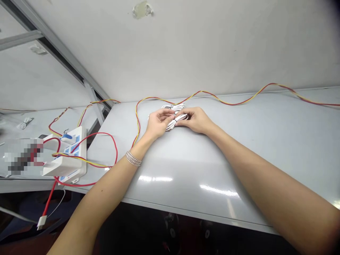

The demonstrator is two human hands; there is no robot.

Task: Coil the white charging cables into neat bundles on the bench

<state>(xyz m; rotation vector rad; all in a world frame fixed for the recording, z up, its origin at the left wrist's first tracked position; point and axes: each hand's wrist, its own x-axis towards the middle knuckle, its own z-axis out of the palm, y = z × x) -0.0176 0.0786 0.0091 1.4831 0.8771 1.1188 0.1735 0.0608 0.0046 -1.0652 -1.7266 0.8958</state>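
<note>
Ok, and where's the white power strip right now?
In the head view, the white power strip is on the left side, left of the person's left hand, with a red cable looping beside it.

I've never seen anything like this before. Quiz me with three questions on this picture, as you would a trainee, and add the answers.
1. Is the silvery bracelet worn on the person's left or right side?
2. True or false: the left hand and the right hand both have fingers at the bundled white cable.
3. Fill the gap: the wavy wire behind the hands, along the back of the table, is red and ____.

Key:
1. Left.
2. True.
3. Yellow.
</note>
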